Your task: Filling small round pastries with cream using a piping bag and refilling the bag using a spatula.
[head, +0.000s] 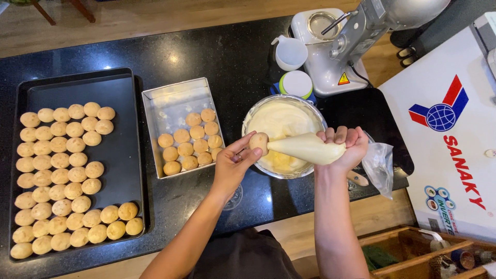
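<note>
My left hand (233, 161) holds a small round golden puff (259, 142) at its fingertips, over the near edge of a metal bowl of pale cream (282, 120). My right hand (347, 145) squeezes a clear piping bag full of cream (306, 148); the bag's tip points left and touches the puff. The bag's loose plastic tail (378, 165) hangs to the right of that hand. A silver square tray (170, 102) left of the bowl holds several puffs in its near half. A large black baking tray (121, 150) at the far left carries many more puffs in rows.
A stand mixer (356, 36) stands at the back right, with a white measuring cup (289, 51) and a white-lidded container (296, 83) beside it. A white chest freezer (454, 134) is at the right. A wooden crate (413, 253) sits low right. The counter (227, 57) is black stone.
</note>
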